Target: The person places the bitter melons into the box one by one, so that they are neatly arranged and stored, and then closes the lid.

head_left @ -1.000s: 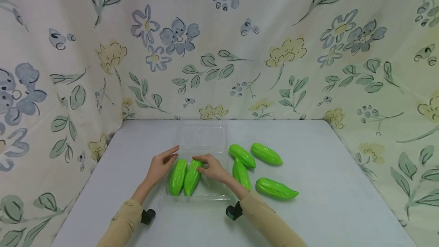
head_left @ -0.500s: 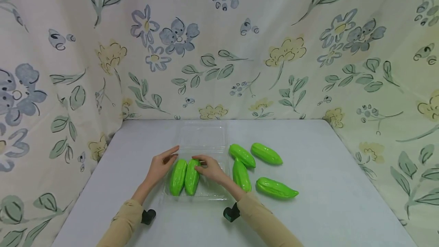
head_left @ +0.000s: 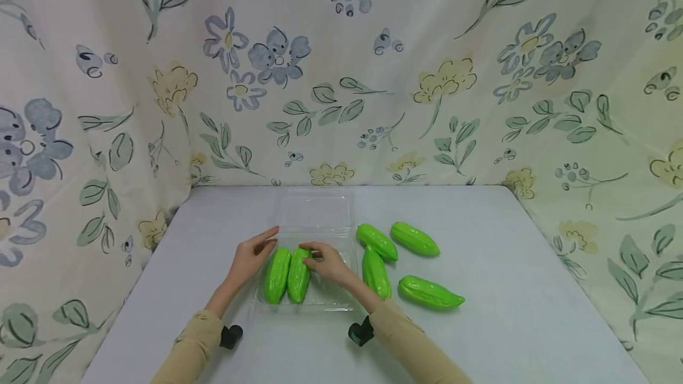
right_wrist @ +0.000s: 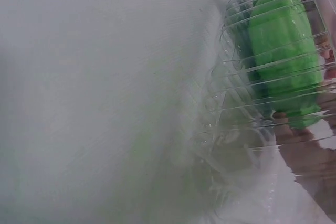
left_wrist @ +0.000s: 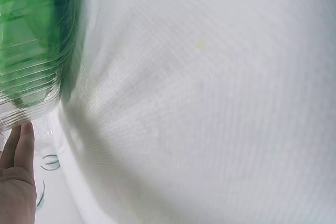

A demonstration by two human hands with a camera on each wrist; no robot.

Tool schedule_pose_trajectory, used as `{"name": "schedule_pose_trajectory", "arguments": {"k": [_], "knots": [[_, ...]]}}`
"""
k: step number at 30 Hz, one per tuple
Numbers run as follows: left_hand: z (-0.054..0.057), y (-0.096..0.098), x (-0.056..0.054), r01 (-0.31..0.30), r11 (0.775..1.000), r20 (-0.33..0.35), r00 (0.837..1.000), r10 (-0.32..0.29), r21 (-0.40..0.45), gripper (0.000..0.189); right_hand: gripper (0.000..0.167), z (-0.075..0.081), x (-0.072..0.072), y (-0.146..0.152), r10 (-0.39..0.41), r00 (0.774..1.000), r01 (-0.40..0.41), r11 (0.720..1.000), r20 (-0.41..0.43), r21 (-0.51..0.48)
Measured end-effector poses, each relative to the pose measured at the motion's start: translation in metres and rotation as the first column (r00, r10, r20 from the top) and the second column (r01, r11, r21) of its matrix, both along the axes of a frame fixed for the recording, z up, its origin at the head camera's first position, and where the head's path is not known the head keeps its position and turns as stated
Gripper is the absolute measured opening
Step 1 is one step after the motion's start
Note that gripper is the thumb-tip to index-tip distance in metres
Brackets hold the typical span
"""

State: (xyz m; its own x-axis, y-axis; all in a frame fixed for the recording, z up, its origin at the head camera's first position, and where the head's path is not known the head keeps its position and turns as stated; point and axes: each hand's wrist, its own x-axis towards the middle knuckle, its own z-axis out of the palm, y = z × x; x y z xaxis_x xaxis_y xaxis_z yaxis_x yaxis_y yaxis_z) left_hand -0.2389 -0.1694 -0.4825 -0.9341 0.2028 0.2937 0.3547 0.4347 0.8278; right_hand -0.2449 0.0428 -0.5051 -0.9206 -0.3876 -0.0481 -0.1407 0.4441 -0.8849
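An open clear plastic clamshell box (head_left: 332,297) lies on the table, its lid (head_left: 315,211) folded back behind it. Two bright green, ridged gourds lie side by side in its left part, the left gourd (head_left: 277,276) and the right gourd (head_left: 299,277). My right hand (head_left: 329,263) holds the far end of the right gourd between thumb and fingers. At the box's far left corner, my left hand (head_left: 252,256) rests with extended fingers. In the left wrist view its fingers (left_wrist: 24,148) meet the box's ribbed wall. The right wrist view shows a gourd (right_wrist: 283,45) through the clear wall.
Right of the box lie several more green gourds: two touching, a far one (head_left: 376,242) and a near one (head_left: 376,272), then one at the back (head_left: 415,239) and one in front (head_left: 430,293). A floral curtain (head_left: 341,135) hangs behind the white table (head_left: 512,325).
The right gourd has straightened and shifted slightly left toward its neighbour, with my right hand still on its far end. My left hand has stayed in place.
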Motion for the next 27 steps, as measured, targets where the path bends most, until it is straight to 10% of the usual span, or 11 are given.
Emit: {"name": "schedule_pose_trajectory", "arguments": {"k": [27], "knots": [[-0.0045,0.0,-0.0008,-0.006,1.0,-0.026,1.0,0.005,-0.017,0.038,0.038,-0.0028,0.0045,0.0034,0.037,0.999,-0.038,0.999,-0.035,-0.028]]}}
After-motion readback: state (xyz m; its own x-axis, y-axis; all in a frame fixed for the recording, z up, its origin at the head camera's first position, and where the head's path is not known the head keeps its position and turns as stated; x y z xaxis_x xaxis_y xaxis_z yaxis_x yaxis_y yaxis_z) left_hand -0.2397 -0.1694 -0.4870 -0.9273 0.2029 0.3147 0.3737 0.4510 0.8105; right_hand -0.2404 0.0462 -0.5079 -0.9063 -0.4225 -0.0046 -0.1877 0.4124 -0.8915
